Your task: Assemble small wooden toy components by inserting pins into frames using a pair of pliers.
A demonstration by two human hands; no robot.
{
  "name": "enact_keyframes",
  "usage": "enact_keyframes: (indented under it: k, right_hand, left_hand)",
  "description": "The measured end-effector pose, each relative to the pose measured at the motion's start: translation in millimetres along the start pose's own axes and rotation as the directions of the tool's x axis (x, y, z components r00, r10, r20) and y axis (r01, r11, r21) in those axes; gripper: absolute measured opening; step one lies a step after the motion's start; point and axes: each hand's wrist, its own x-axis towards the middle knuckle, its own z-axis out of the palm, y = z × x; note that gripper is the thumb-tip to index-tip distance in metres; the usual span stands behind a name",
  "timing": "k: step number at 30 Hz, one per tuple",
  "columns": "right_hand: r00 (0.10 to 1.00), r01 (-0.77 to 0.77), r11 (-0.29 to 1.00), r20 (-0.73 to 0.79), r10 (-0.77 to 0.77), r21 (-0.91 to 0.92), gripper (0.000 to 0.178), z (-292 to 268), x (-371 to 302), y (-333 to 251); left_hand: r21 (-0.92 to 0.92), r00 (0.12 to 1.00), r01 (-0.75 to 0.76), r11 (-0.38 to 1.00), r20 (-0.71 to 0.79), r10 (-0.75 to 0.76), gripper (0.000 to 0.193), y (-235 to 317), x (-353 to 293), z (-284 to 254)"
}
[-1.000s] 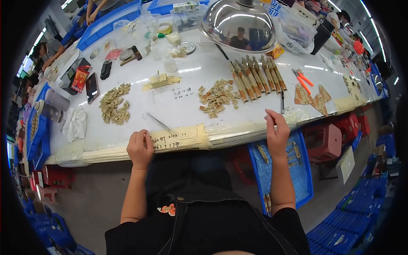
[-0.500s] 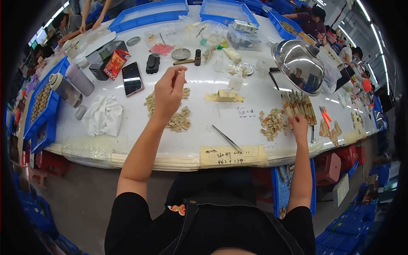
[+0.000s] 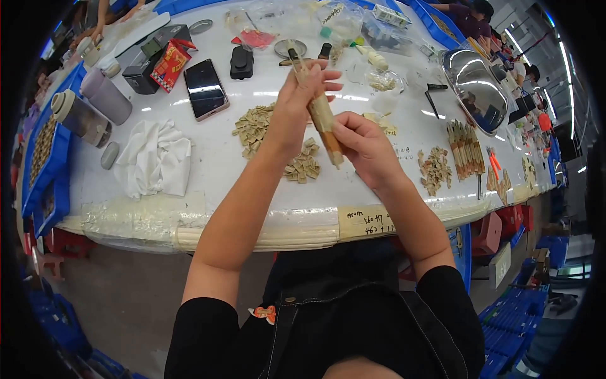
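Both hands are clamped on one long wooden stick, held tilted above the white table: left hand wraps its upper half, right hand pinches the darker lower end. Below lies a heap of small tan pieces, with a phone further back. Risk, as I judge it: if either grip loosens, the stick drops and scatters that heap.

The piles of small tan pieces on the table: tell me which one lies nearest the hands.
The pile of small tan pieces just below the left hand, beside the right hand. The pile at upper left sits farther off; the pile at right lies beyond the right forearm.
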Motion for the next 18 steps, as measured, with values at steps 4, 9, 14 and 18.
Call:
enact_keyframes:
  k: [4,9,14,18]
  right_hand:
    - [0.999,0.026,1.0,0.026,-0.026,-0.009,0.011,17.1,11.0,2.1]
    - [0.988,0.093,0.996,-0.125,-0.094,-0.016,0.01,-28.3,-31.5,-8.2]
    - [0.799,-0.031,0.886,-0.544,-0.256,-0.462,0.01,-108.4,-121.1,-7.4]
    - [0.57,-0.367,0.581,-0.669,-0.477,-0.727,0.011,-178.4,-173.7,-6.9]
  left_hand:
    - [-0.209,0.999,0.05,0.977,0.018,-0.047,0.035,22.5,9.7,-11.9]
    - [0.063,0.976,0.127,0.99,-0.184,-0.113,0.037,19.2,5.5,-10.8]
    - [0.237,0.943,0.201,0.951,-0.31,-0.122,0.039,16.0,9.7,-13.6]
    - [0.146,0.937,0.211,0.967,-0.313,-0.157,0.038,10.1,15.3,-12.7]
